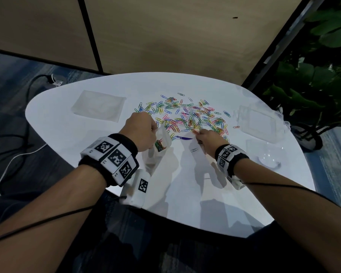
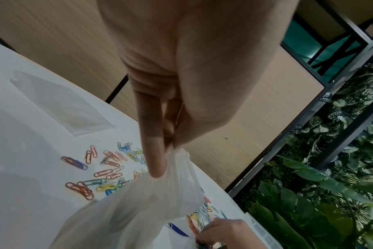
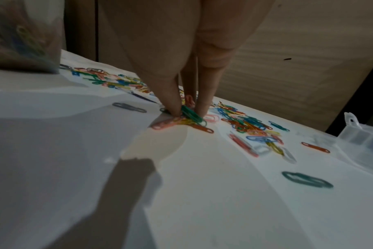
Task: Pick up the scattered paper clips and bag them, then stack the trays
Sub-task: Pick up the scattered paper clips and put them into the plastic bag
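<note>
Coloured paper clips (image 1: 187, 115) lie scattered across the middle of the white table (image 1: 185, 194). My left hand (image 1: 140, 131) pinches the rim of a clear plastic bag (image 1: 161, 143) between thumb and fingers (image 2: 153, 161) and holds it up; several clips sit inside the bag. My right hand (image 1: 207, 137) is down at the near edge of the pile, its fingertips (image 3: 172, 107) pinching a small bunch of clips (image 3: 192, 116) against the table. A clear tray (image 1: 261, 124) lies at the right, and another clear tray (image 1: 270, 154) lies nearer me.
A flat stack of clear bags (image 1: 98, 108) lies at the table's far left. Loose clips (image 3: 307, 179) lie near my right wrist. Leafy plants (image 1: 319, 75) stand beyond the right edge, a wooden wall panel (image 1: 165, 36) behind, and cables (image 1: 18, 154) on the floor at the left.
</note>
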Demonstrator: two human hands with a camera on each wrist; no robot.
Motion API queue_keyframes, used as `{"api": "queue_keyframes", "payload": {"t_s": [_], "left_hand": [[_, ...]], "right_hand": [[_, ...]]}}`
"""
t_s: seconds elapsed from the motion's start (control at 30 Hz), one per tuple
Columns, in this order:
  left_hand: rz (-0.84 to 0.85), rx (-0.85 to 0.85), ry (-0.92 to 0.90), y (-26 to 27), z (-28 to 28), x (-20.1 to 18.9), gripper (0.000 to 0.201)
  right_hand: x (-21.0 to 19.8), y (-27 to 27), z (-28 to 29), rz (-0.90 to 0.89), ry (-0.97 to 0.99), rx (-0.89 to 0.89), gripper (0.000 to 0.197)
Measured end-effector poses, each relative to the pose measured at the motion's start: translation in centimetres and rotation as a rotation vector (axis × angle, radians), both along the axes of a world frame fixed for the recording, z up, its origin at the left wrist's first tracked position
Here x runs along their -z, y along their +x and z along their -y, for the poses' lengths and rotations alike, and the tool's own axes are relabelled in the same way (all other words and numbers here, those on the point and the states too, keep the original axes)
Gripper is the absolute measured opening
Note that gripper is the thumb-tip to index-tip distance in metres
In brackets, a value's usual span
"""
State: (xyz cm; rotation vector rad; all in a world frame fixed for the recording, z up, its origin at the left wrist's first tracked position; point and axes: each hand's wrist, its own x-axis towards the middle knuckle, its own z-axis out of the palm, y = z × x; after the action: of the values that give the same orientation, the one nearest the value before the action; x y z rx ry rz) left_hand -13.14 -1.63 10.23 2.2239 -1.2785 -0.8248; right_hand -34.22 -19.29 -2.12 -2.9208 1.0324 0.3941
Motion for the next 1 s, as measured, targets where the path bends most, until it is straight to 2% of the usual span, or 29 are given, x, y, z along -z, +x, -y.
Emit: {"api": "queue_keyframes", "payload": {"t_s": [0.1,0.13,0.27,0.37,0.47,0.53,0.63,0.7,0.77,0.8,0.9,0.93,1.0], "left_hand": [[0.005,0.013,0.005,-0.3,0.1,0.1,0.026],[0.007,0.022,0.011,-0.4,0.0,0.0,0.026],[0.04,0.052,0.033,-0.9,0.0,-0.3,0.03],[0.027,0.047,0.024,-1.1,0.3,-0.4,0.025],[0.002,0.049,0.019,-1.8,0.3,-0.9,0.021],[0.009,0.063,0.017,-2.4,0.3,-1.3,0.019],[0.028,0.052,0.032,-2.9,0.3,-1.5,0.027],[0.008,0.041,0.02,-3.1,0.3,-1.5,0.02],[-0.01,0.042,0.02,-3.0,0.4,-1.3,0.021],[-0.012,0.039,0.018,-3.0,0.4,-1.2,0.02],[-0.022,0.012,-0.001,-2.7,0.5,-1.0,0.022],[-0.022,0.011,-0.009,-2.6,0.6,-0.9,0.023],[-0.017,0.01,-0.02,-2.5,0.6,-0.8,0.024]], "right_hand": [[-1.1,0.2,0.1,-0.057,0.026,0.136,0.021],[-1.4,0.0,0.3,-0.019,0.056,0.224,0.023],[-3.8,-1.3,1.4,0.403,0.269,0.64,0.016],[-7.1,-1.1,0.8,0.765,0.615,0.832,0.011],[-10.0,0.3,-1.5,1.095,1.014,0.847,0.011],[-11.1,1.6,-3.5,1.143,1.181,0.814,0.015],[-10.9,3.4,-6.4,1.129,1.335,0.779,0.019],[-10.0,4.3,-8.1,1.121,1.332,0.784,0.013],[-9.1,4.9,-9.1,1.092,1.185,0.753,0.01],[-8.7,5.1,-9.3,1.041,1.074,0.684,0.011],[-9.4,5.3,-9.3,0.681,0.698,0.332,0.02],[-10.0,5.2,-9.3,0.616,0.638,0.252,0.024],[-11.3,4.7,-8.9,0.663,0.67,0.26,0.026]]}}
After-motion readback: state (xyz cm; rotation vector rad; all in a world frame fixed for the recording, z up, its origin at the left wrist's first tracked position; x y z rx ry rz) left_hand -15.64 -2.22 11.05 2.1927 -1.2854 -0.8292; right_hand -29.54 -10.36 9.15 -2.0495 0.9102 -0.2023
